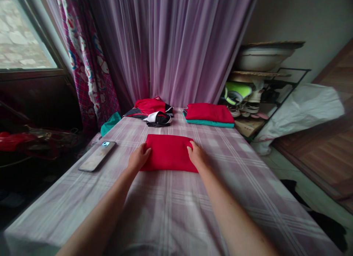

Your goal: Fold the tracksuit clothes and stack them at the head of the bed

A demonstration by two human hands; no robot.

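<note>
A folded red cloth (169,152) lies flat in the middle of the table with the checked cover (171,208). My left hand (138,157) rests on its left edge, fingers curled over the fold. My right hand (197,155) rests on its right edge in the same way. Both hands press or grip the cloth at its sides; nothing else is in them.
A phone (97,156) lies face down at the left. At the far end sit a loose pile of red, black and white clothes (153,111) and a folded stack, red on teal (209,115). A teal cloth (110,123) hangs at the left edge. A cluttered rack (257,90) and a white sack (300,109) stand to the right.
</note>
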